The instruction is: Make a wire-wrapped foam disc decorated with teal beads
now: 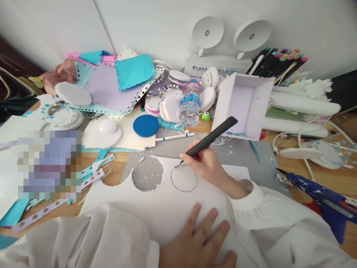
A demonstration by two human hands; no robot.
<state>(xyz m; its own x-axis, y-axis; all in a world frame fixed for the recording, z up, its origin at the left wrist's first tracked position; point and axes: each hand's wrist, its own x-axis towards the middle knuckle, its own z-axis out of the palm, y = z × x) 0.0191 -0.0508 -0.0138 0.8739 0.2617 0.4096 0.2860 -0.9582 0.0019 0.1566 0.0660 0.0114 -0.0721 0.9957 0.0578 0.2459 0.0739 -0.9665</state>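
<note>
My right hand (205, 162) grips a black pen-shaped tool (212, 137), its thin tip touching a white foam-like sheet (122, 203). The tip rests at the upper edge of a thin dark circle outline (184, 178) on the sheet. Left of that outline, round cutouts open the sheet's far edge and show the grey cutting mat (147, 175) below. Fingers spread, my left hand (202, 238) lies flat on the near part of the sheet. A blue round disc (145, 125) sits beyond the cutouts.
A water bottle (190, 106), white discs, a white open box (245, 106) and punched paper (111, 85) crowd the back. A blue glue gun (320, 193) lies at right. Paper strips (41, 215) and a blurred-out object (50, 163) are at left.
</note>
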